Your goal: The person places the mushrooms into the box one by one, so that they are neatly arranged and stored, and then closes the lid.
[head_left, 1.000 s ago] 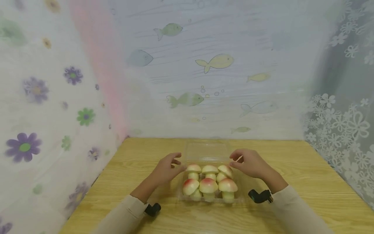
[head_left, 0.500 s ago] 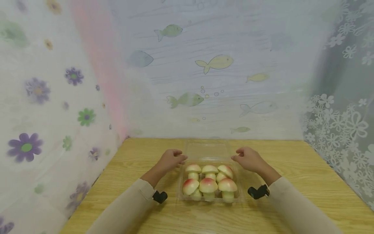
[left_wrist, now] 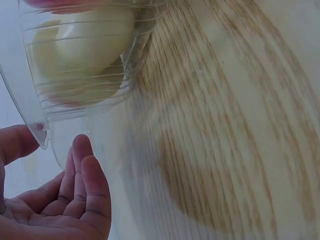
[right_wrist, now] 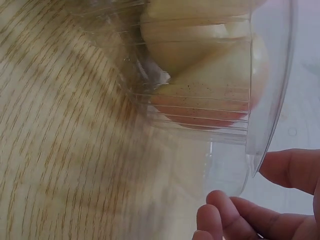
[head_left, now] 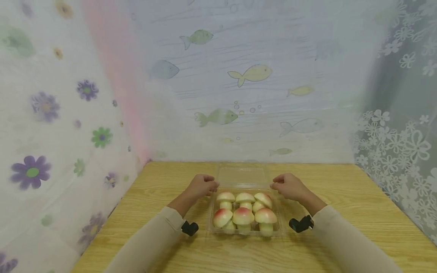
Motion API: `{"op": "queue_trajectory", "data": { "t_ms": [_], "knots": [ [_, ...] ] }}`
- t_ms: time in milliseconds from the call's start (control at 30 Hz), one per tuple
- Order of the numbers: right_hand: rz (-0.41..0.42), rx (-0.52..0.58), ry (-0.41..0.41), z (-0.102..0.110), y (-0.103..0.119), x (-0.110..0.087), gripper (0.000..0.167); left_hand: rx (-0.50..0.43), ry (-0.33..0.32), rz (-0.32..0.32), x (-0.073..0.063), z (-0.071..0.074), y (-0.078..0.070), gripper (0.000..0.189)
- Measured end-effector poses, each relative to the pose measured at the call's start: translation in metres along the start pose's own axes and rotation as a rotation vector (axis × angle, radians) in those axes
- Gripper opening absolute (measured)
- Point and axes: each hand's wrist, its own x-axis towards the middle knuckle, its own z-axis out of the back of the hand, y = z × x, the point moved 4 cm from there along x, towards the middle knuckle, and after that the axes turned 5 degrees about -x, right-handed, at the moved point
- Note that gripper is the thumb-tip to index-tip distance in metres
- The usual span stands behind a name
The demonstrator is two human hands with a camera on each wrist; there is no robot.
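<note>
A clear plastic box [head_left: 280, 223] stands on the table, its hinged lid [head_left: 243, 175] laid open toward the back wall. Inside, in two rows, sit several pale mushroom-shaped pieces [head_left: 243, 216] with pink-red caps. My left hand [head_left: 202, 185] is at the box's back left corner. The left wrist view has its thumb [left_wrist: 21, 143] touching the rim, the fingers curled below around the lid's edge. At the back right corner, my right hand [head_left: 289, 186] holds the edge in a similar way, its thumb [right_wrist: 290, 169] against the rim and its fingers curled beneath.
The wood-grain table [head_left: 150, 212] extends on both sides of the box. Behind it hangs a backdrop [head_left: 205, 87] printed with fish. Flowered sheets flank the left and right. A black wrist device [head_left: 189, 228] sits at the left cuff, another [head_left: 301, 224] at the right.
Both hands have moved from beside the back row of mushroom-shaped pieces to the box's back corners, their fingers drawing together there. Box and pieces stay in place.
</note>
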Motion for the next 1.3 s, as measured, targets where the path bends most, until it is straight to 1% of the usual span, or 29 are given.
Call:
{"op": "queue_trajectory", "data": {
  "t_ms": [200, 467, 700, 900, 1067, 1300],
  "knots": [
    [0.009, -0.002, -0.023, -0.0008, -0.0016, 0.0016, 0.054, -0.022, -0.018, -0.016, 0.0001, -0.0004, -0.0011, 0.056],
    [0.011, -0.049, -0.070, 0.0004, -0.0021, 0.0014, 0.053, -0.072, -0.042, -0.047, 0.0015, -0.0002, -0.0014, 0.051],
    [0.017, -0.059, -0.102, 0.0022, -0.0010, 0.0015, 0.050, -0.112, -0.076, -0.057, 0.0026, 0.0007, -0.0022, 0.049],
    [0.024, -0.056, -0.133, 0.0026, 0.0002, 0.0005, 0.047, -0.113, -0.106, -0.081, 0.0047, 0.0018, -0.0024, 0.044],
    [0.022, -0.051, -0.150, 0.0029, 0.0016, -0.0021, 0.046, -0.097, -0.103, -0.106, 0.0032, 0.0028, -0.0043, 0.042],
    [0.058, -0.062, -0.184, 0.0044, 0.0024, -0.0045, 0.044, -0.080, -0.102, -0.121, 0.0016, 0.0058, -0.0071, 0.039]
  ]
}}
